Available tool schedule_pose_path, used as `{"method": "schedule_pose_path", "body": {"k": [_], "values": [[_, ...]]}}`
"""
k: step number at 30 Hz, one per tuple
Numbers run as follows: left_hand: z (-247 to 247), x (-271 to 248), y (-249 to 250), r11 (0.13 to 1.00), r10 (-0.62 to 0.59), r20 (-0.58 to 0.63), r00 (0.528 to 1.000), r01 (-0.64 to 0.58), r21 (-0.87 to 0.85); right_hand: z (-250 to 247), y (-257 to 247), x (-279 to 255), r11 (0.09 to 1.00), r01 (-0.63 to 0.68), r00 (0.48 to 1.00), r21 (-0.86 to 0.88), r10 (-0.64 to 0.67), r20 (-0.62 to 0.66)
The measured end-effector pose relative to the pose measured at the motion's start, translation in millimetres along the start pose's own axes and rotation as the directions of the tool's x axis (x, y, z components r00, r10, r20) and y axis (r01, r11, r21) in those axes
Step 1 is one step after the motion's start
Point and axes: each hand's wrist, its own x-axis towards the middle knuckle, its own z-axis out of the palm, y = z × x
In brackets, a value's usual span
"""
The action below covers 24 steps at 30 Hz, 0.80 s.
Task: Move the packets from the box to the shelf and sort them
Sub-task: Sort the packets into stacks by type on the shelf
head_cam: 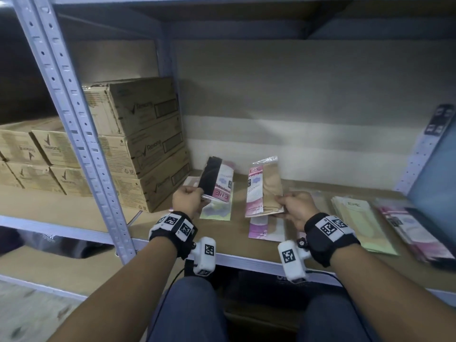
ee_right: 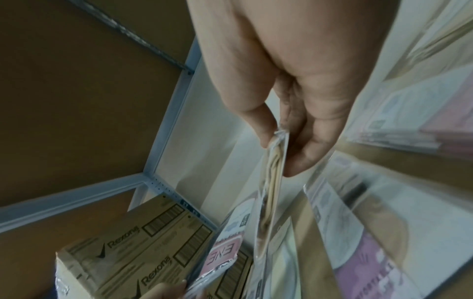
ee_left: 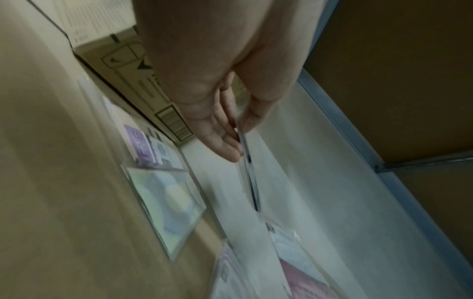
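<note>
My left hand point(head_cam: 188, 198) pinches the lower edge of a clear packet with black cloth and a pink label point(head_cam: 217, 177), held upright above the shelf board point(head_cam: 148, 225). In the left wrist view the same black packet point(ee_left: 249, 178) shows edge-on between thumb and fingers point(ee_left: 225, 141). My right hand point(head_cam: 294, 206) grips a packet with beige cloth and a pink-white card point(head_cam: 265, 188), also upright; in the right wrist view the beige packet point(ee_right: 271, 192) sits between thumb and fingers. More packets lie flat on the board below: a green-yellow one point(head_cam: 217, 209) and a pink-purple one point(head_cam: 266, 227).
Stacked Rexona cartons point(head_cam: 138, 141) fill the shelf's left side, close to my left hand. A cream packet pile point(head_cam: 357, 218) and a pink packet pile point(head_cam: 414, 233) lie at the right. A grey upright post point(head_cam: 81, 134) stands front left. My knees show below the shelf edge.
</note>
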Motion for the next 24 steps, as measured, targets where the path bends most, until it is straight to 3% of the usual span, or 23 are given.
{"method": "schedule_pose_path", "body": {"k": [6, 11, 18, 24], "values": [[39, -28, -3, 0.977, -0.048, 0.112, 0.993, 0.07, -0.203, -44, -6, -12, 0.998, 0.021, 0.999, 0.053, -0.02, -0.028], [68, -51, -14, 0.981, -0.053, 0.165, 0.985, 0.082, -0.177, -82, -8, -22, 0.997, 0.035, 0.995, 0.075, -0.027, -0.095], [105, -85, -26, 0.949, -0.062, 0.272, 0.96, 0.141, -0.281, -131, -2, -32, 0.994, 0.036, 0.989, 0.107, -0.021, -0.145], [127, -102, -39, 0.961, -0.088, 0.31, 0.947, 0.162, -0.222, -165, 7, -37, 0.987, 0.03, 0.98, 0.158, 0.002, -0.198]]}}
